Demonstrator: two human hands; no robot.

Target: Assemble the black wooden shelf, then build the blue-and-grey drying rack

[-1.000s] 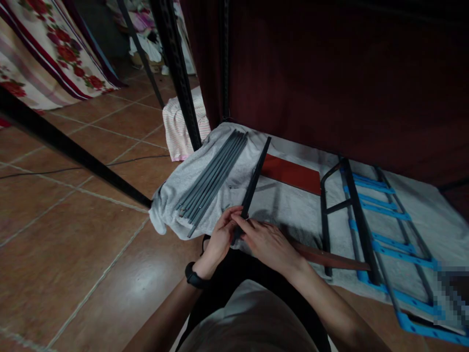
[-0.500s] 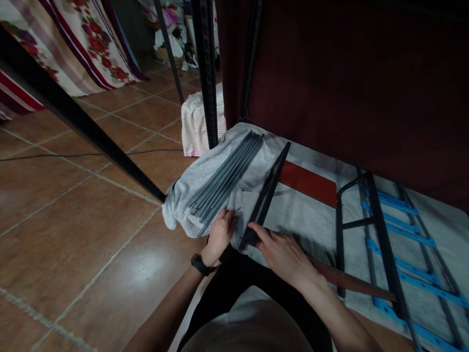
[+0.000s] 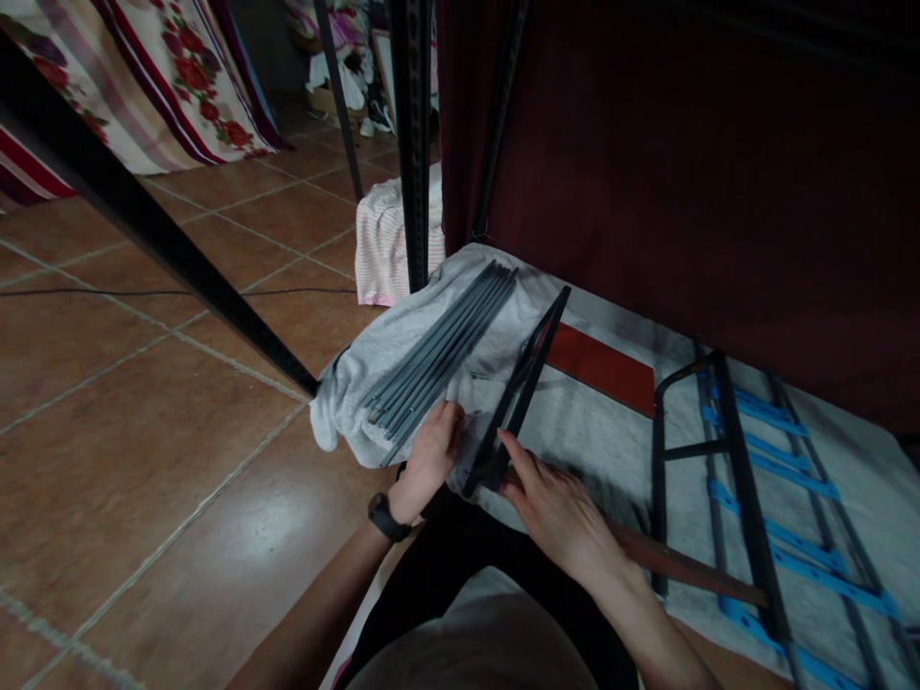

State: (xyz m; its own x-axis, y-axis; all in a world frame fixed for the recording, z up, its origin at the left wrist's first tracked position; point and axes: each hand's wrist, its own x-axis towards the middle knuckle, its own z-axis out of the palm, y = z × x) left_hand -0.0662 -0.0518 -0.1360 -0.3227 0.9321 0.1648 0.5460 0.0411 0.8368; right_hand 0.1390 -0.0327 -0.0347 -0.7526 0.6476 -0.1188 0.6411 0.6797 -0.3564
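A: Grips?
B: Left hand (image 3: 431, 448): fingers curled together near the rods (image 3: 447, 347), can't tell if they pinch anything. Right hand (image 3: 557, 503): fingers at the black frame's (image 3: 536, 368) near end, can't tell if pinching.
A: Frame location?
B: On the gray cloth (image 3: 589, 422), between rods and red board (image 3: 602, 369).
A: Risks?
B: Frame could skew if pushed at one end; soft cloth won't brace it. Rods might roll if knocked.
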